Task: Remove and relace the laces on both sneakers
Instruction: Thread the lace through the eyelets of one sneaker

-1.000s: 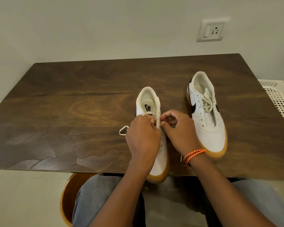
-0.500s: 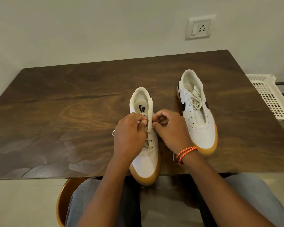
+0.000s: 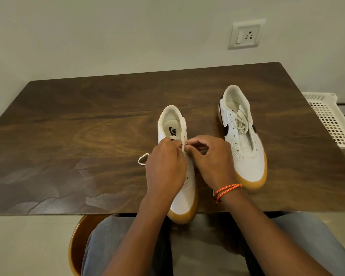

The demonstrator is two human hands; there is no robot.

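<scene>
Sneakers: two white gum-soled shoes on the wooden table (image 3: 88,120); the near sneaker (image 3: 184,188) sits at the front edge under your hands, the far sneaker (image 3: 245,140) to its right.
Left hand (image 3: 165,168): fingers curled, pinching the lace (image 3: 182,139) at the upper eyelets.
Right hand (image 3: 213,162): fingers curled, pinching the lace tip close beside the left.
Loose end: a loop (image 3: 142,159) trails on the table left of the shoe.
Far sneaker's lace: bunched on its tongue, lower eyelets bare.
Step, as judged: threading a top eyelet.
Advice: keep the tip pinched close, hold the eyelet flap steady, draw slack evenly, lace flat.
</scene>
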